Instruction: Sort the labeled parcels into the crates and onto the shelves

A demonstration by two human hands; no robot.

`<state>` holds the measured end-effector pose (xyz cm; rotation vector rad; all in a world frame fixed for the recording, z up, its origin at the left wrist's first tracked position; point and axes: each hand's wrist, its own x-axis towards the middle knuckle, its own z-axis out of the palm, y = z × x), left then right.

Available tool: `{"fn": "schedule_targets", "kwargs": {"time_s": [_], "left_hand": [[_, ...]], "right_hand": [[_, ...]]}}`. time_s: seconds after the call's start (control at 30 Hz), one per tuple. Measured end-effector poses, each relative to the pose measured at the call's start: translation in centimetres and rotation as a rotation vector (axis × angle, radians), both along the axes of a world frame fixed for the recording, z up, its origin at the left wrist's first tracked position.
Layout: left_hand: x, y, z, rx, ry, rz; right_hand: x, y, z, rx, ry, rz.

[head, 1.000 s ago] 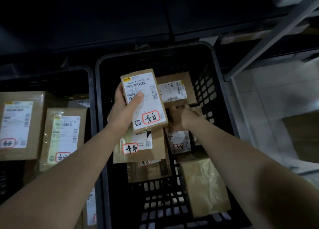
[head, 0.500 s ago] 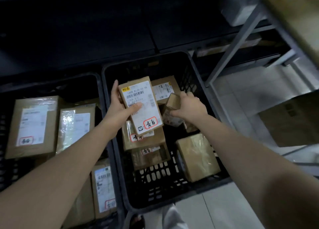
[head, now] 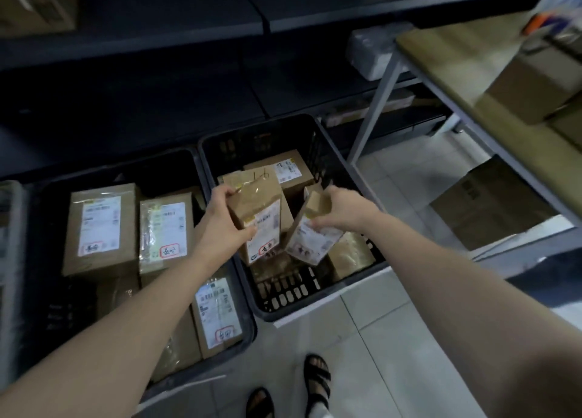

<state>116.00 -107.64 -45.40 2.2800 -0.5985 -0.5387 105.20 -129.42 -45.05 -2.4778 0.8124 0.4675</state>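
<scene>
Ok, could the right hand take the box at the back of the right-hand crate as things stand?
Probably not yet. The box lies in plain view just beyond the right hand, so the way looks free, but that hand grips a small parcel and would need to put it down first.

Tiled floor [head: 393, 339] bears two black crates: right crate [head: 261, 143] directly beneath the fingers [head: 318, 225], left crate [head: 141, 173] beside it. Cardboard box [head: 491, 203] stands well right of them.

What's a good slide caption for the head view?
Left hand holds the bigger parcel, right hand the smaller parcel, above the right crate; the left crate alongside is packed.
</scene>
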Motion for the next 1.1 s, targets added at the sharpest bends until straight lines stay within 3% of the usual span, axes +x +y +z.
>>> {"fn": "schedule_targets", "kwargs": {"time_s": [0.2, 0.5, 0.6, 0.77, 0.93, 1.1], "left_hand": [[-3.0, -1.0, -1.0, 0.201, -0.131, -0.397], [-6.6, -1.2, -7.3, 0.576, -0.061, -0.478], [-6.8, -2.2, -9.0, 0.712, -0.029, -0.495], [-6.7, -3.4, -10.4, 0.994, -0.106, -0.744], [-6.8, -3.1, -11.6, 1.042, -0.211, -0.837], [-6.8, -3.3, -11.2, 0.834, -0.252, -0.771]], "right_hand": [[-2.7, 1.7, -4.2, 0.021, 0.073, 0.207], [-4.0, 2.3, -8.9, -0.139, 0.193, 0.471], [-3.7, 2.7, -10.6, -0.080, 0.243, 0.492], [-2.7, 3.5, -12.4, 0.119, 0.408, 0.507], [-2.2, 4.4, -14.1, 0.161, 0.482, 0.503], [-2.2, 3.7, -12.5, 0.177, 0.311, 0.386]]}}
